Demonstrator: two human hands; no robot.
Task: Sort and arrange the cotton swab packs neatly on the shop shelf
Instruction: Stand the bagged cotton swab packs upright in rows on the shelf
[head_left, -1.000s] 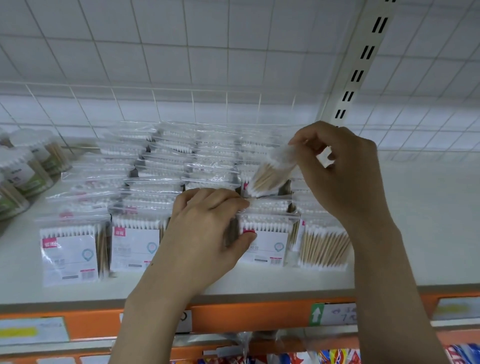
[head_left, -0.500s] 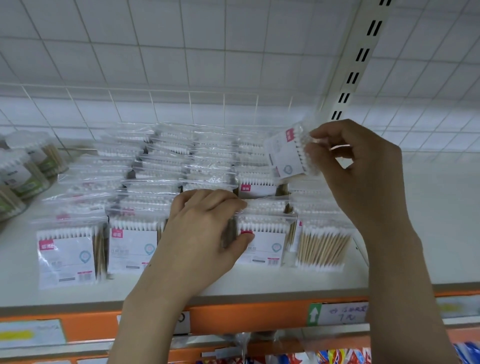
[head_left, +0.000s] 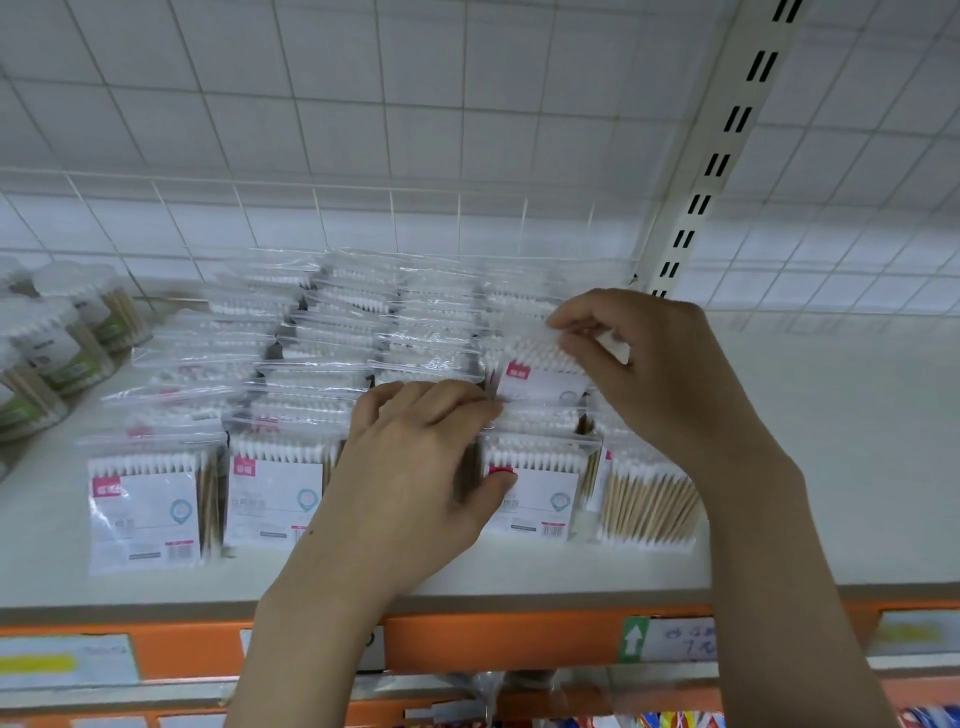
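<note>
Clear cotton swab packs with white labels and pink tags stand in several rows on the white shelf (head_left: 779, 467). My right hand (head_left: 649, 374) pinches the top of one pack (head_left: 540, 379), label facing me, low in the fourth row behind the front packs. My left hand (head_left: 415, 467) grips the front pack of the third row, hiding most of it, with the thumb on the neighbouring front pack (head_left: 535, 488). At the right end a pack (head_left: 649, 504) stands with its wooden sticks showing.
Round tubs of swabs (head_left: 57, 343) lie at the shelf's left end. A slotted upright (head_left: 727, 135) rises behind the right hand. The orange shelf edge (head_left: 493, 639) carries price labels. White wire grid backs the shelf.
My right hand turned the lifted pack label-forward, then brought it down into the row behind the front packs. The left hand stayed where it was.
</note>
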